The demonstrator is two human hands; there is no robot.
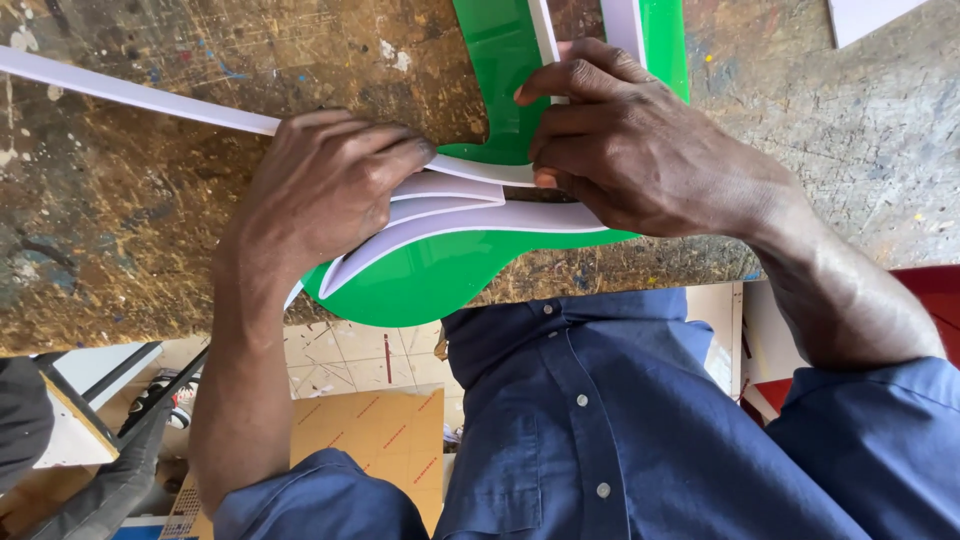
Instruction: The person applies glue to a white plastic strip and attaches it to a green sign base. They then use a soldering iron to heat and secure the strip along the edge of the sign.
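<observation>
A glossy green cut-out shape (440,270) lies on a worn wooden workbench (130,200), its rounded end hanging over the near edge. White plastic strips (470,212) stand on edge along its curved outline. My left hand (320,190) presses down on the strips at the curve and pinches them. A long white strip (130,96) runs out from under this hand toward the far left. My right hand (640,150) grips the strips where they bend into the inner corner of the green shape, fingers curled over them.
The bench top is scratched and spattered with paint. A white sheet corner (870,15) lies at the far right. Below the bench edge are a tiled floor (350,355), a brown cardboard sheet (380,440) and a red object (930,290) at the right.
</observation>
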